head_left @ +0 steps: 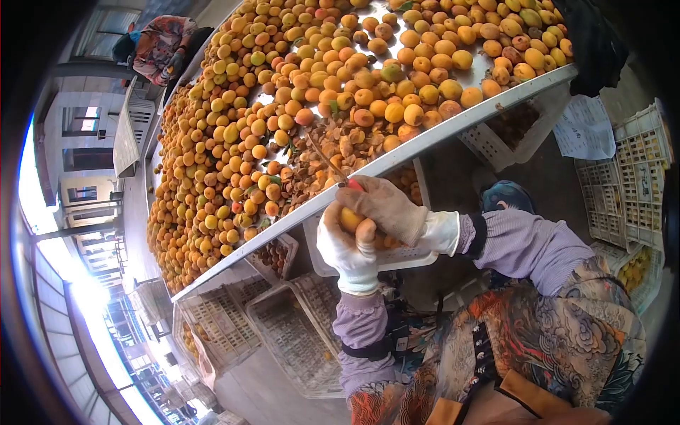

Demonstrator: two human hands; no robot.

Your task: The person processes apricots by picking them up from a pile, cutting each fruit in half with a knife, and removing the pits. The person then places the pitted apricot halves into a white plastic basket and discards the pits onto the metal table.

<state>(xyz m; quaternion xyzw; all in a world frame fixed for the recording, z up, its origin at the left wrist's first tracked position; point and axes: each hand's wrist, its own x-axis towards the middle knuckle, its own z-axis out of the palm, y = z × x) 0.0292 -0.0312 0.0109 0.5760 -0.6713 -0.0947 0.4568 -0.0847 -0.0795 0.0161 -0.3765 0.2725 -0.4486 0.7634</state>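
Note:
My left hand [347,251], in a white glove, is closed around an orange-yellow apricot [350,219] just outside the table's metal edge. My right hand [389,209], in a stained glove, touches the left one and grips a small knife [352,185] by its red handle. Its thin blade [326,157] points away over the table, apart from the apricot. Past the edge lies a heap of brown, shrivelled scraps [319,166]. Loose apricots [234,134] cover much of the tabletop.
A raised metal rim [439,138] runs along the table. Beneath it stands a white crate [414,261] with fruit. More plastic crates [287,329] are at the lower left, and stacked crates [623,180] at the right. Another person [164,49] is at the table's far end.

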